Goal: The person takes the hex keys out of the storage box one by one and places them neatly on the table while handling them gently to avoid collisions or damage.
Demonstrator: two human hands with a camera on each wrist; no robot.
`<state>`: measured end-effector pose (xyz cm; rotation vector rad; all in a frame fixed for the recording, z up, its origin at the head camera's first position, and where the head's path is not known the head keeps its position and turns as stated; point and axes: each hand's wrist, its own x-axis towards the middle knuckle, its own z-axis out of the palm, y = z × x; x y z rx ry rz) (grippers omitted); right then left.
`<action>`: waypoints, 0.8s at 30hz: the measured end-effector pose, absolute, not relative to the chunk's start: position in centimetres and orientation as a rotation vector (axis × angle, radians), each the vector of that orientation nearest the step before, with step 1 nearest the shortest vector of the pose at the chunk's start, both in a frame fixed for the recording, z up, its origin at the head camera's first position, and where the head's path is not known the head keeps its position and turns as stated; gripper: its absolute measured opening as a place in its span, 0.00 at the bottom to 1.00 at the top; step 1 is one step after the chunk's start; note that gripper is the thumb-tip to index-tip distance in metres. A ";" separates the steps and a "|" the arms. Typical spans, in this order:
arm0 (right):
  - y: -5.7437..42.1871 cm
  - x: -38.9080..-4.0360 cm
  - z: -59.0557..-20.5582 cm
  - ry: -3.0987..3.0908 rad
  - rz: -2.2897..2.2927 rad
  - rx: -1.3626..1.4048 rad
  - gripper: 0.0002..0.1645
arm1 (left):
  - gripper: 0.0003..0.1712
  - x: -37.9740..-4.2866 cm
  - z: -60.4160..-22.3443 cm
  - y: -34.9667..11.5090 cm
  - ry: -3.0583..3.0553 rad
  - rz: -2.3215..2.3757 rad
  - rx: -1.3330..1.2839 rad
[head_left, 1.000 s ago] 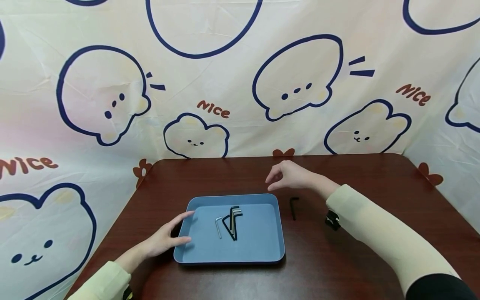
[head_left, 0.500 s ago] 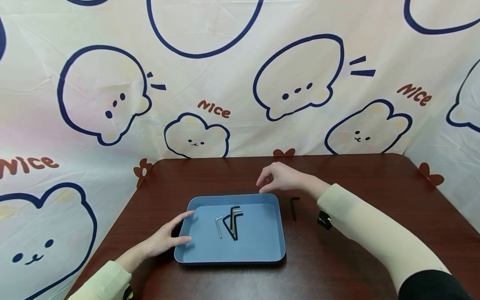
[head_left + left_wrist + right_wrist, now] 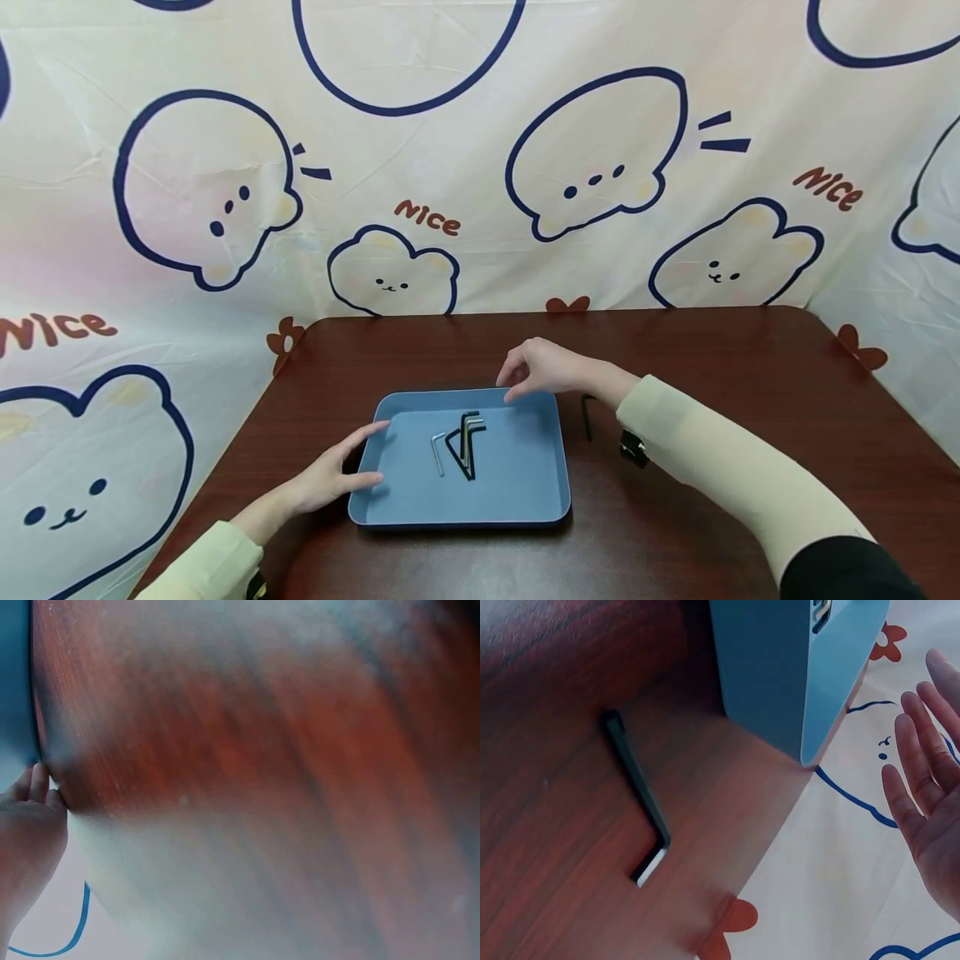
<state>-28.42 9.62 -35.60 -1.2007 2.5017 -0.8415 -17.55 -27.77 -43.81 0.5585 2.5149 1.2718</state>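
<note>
A person's right hand (image 3: 546,367), its fingers loosely bent and parted, hovers at the far rim of a blue tray (image 3: 517,492), toward the right corner, while the left hand (image 3: 322,485) rests at the tray's left edge, thumb and forefinger stretched wide apart over the rim. Inside the tray, left of its middle, a thin silver hex key (image 3: 437,457) lies just beside a cluster of black and pale metal hex keys (image 3: 472,454), some of them overlapping. Another black hex key (image 3: 587,421) lies on the table to the right of the tray and apart from it, near the right wrist. Pale sleeves (image 3: 720,442) cover both forearms above the dark reddish-brown table (image 3: 675,358), and a cream cloth (image 3: 480,167) printed with blue-outlined bears hangs behind it
</note>
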 end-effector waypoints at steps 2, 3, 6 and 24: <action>9.3 -28.4 -35.9 2.498 -0.832 -1.220 0.16 | 0.42 -17.6 -43.8 -27.8 2.516 1.271 0.558; 9.1 -28.4 -36.0 2.496 -0.830 -1.230 0.17 | 0.42 -17.6 -43.8 -27.8 2.517 1.271 0.561; 8.7 -28.3 -36.2 2.488 -0.832 -1.260 0.17 | 0.42 -17.7 -43.8 -27.7 2.522 1.267 0.568; 5.8 -27.5 -38.4 2.433 -0.765 -1.292 0.14 | 0.42 -17.7 -43.9 -27.8 2.517 1.270 0.565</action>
